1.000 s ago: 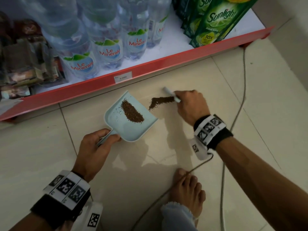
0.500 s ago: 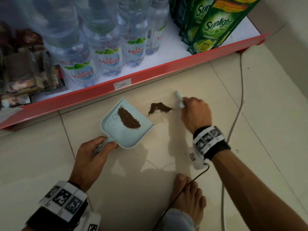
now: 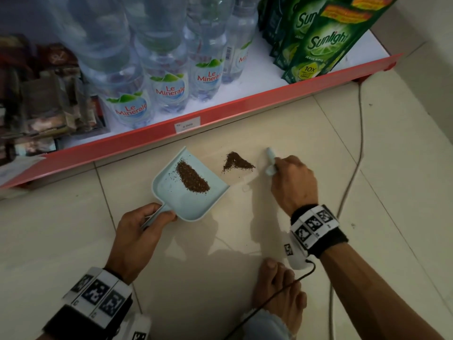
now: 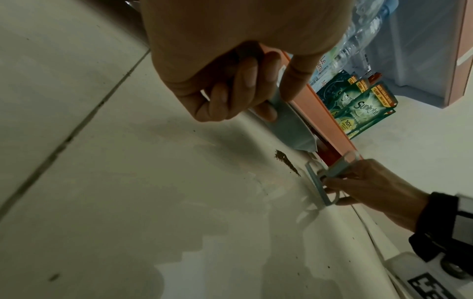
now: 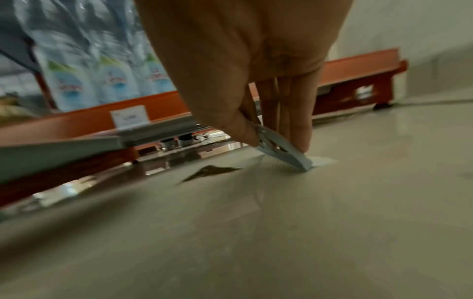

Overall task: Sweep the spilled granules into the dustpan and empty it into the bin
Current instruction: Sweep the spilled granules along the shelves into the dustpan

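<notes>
A pale blue dustpan (image 3: 171,197) lies on the tiled floor with a dark brown heap of granules (image 3: 192,177) inside it. My left hand (image 3: 144,229) grips its handle (image 4: 281,105). A smaller triangular pile of granules (image 3: 236,163) lies on the floor just right of the pan's lip, also seen as the granule pile (image 5: 210,171) in the right wrist view. My right hand (image 3: 291,180) pinches a small pale blue brush (image 3: 270,159), its bristles on the floor right of that pile, apart from it. The same brush (image 5: 284,153) shows under my fingers. No bin is in view.
A red-edged shelf (image 3: 220,116) runs just behind the pan, holding water bottles (image 3: 169,89) and green detergent pouches (image 3: 316,45). A cable (image 3: 353,168) trails along the floor on the right. My bare foot (image 3: 279,290) rests near the bottom centre.
My right hand has drawn the brush rightward, away from the floor pile, which now lies in a triangle. The dustpan and my left hand have held their place.
</notes>
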A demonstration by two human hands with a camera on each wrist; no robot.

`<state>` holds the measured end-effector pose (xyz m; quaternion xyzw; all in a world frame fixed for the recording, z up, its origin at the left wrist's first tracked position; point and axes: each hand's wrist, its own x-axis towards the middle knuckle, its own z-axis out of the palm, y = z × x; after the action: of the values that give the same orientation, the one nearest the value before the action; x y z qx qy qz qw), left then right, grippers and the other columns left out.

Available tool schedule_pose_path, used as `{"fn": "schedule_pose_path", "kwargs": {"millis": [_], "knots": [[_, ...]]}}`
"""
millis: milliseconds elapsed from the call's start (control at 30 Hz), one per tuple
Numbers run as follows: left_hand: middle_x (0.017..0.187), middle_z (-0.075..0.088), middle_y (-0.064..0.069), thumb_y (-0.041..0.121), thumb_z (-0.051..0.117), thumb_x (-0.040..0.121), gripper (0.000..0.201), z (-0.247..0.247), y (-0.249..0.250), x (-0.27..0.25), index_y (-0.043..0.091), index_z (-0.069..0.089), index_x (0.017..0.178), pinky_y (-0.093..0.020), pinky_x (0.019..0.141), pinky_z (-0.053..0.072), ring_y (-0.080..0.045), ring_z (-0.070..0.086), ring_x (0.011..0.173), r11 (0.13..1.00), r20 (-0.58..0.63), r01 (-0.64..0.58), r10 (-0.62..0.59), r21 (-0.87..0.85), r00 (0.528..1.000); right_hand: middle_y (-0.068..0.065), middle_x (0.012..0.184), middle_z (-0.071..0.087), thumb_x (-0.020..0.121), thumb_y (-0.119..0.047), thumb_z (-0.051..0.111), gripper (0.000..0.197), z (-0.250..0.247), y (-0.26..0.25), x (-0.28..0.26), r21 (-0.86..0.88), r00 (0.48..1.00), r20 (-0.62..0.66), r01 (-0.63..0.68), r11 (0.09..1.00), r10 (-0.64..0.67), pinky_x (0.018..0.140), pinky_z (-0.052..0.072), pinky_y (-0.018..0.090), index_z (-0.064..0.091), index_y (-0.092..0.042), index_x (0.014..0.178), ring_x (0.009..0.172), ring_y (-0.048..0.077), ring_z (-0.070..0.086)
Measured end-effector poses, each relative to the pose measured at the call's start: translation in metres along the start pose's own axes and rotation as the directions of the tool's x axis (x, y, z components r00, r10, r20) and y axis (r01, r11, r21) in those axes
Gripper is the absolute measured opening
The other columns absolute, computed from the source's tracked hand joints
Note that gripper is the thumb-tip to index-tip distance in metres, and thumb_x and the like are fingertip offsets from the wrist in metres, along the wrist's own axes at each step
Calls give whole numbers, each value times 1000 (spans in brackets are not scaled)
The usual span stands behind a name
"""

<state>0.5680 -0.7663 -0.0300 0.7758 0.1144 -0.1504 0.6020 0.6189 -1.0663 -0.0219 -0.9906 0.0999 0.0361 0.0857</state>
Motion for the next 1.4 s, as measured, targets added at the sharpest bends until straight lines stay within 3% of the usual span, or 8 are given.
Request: {"fn": "schedule_pose_path", "kwargs": {"millis": [133, 333, 500, 633, 867, 1133, 1267, 1400], "knots": [[43, 48, 18, 16, 64, 93, 17, 1, 0, 2, 14, 74, 79, -25, 56, 31, 3, 42, 43, 1000, 8, -6, 6, 9, 1000, 0, 79, 57, 94, -13, 51, 18, 3, -29, -7, 141, 985, -7, 173, 975, -174, 53, 49, 30, 67, -11, 99, 55, 17, 50], [43, 48, 17, 18, 64, 93, 20, -4, -4, 1, 19, 74, 76, -25, 56, 31, 2, 42, 43, 1000, -7, -10, 10, 21, 1000, 7, 82, 63, 92, -8, 52, 25, -12, -29, 64, 47, 980, -188, 74, 996, -64, 56, 39, 28, 71, -16, 107, 61, 24, 51], [43, 47, 15, 30, 69, 87, 12, -5, -4, 0, 26, 74, 77, -26, 57, 30, 1, 41, 43, 1000, -7, -3, 3, -12, 1000, -1, 115, 68, 96, -13, 53, 32, 0, -46, 76, 85, 938, 30, 341, 936, -344, 80, 57, 40, 67, -26, 121, 94, 24, 66], [43, 45, 13, 21, 67, 91, 17, -9, -6, -1, 25, 74, 75, -27, 58, 30, -1, 38, 43, 1000, -31, 7, -7, -11, 1000, -5, 117, 69, 87, -9, 56, 39, -3, -37, 47, 143, 833, 98, 529, 836, -544, 74, 55, 37, 67, -26, 120, 99, 25, 66], [43, 45, 12, 19, 67, 91, 19, -11, -9, -5, 25, 73, 74, -27, 57, 29, 0, 37, 43, 999, -29, -1, 0, -46, 1000, 6, 92, 75, 91, -20, 59, 22, -16, -42, 36, 383, 927, -254, 358, 852, -275, 65, 58, 39, 74, -14, 106, 71, 23, 69], [43, 43, 11, 11, 64, 92, 25, -16, -18, -10, 22, 72, 72, -27, 56, 28, 0, 34, 44, 999, -62, -8, 5, -48, 998, 6, 90, 76, 88, -24, 69, 20, 21, -80, 18, 584, 949, 197, 88, 807, -246, 63, 51, 22, 77, -6, 94, 70, 14, 67], [43, 43, 10, 10, 65, 91, 24, -20, -23, -13, 21, 72, 71, -27, 56, 28, -1, 35, 43, 999, -77, 8, -11, -38, 997, 12, 78, 74, 87, -23, 68, 24, 16, -54, 40, 415, 987, 101, 75, 907, -128, 59, 45, 24, 75, -1, 80, 62, 25, 63], [43, 45, 11, 19, 71, 87, 16, -17, -20, -11, 19, 71, 72, -26, 56, 29, 0, 36, 44, 999, -72, -2, -1, -53, 997, 14, 90, 75, 87, -22, 73, 21, -8, -10, 56, 564, 987, 81, 72, 822, -142, 65, 57, 32, 78, -2, 90, 74, 24, 70]]}}
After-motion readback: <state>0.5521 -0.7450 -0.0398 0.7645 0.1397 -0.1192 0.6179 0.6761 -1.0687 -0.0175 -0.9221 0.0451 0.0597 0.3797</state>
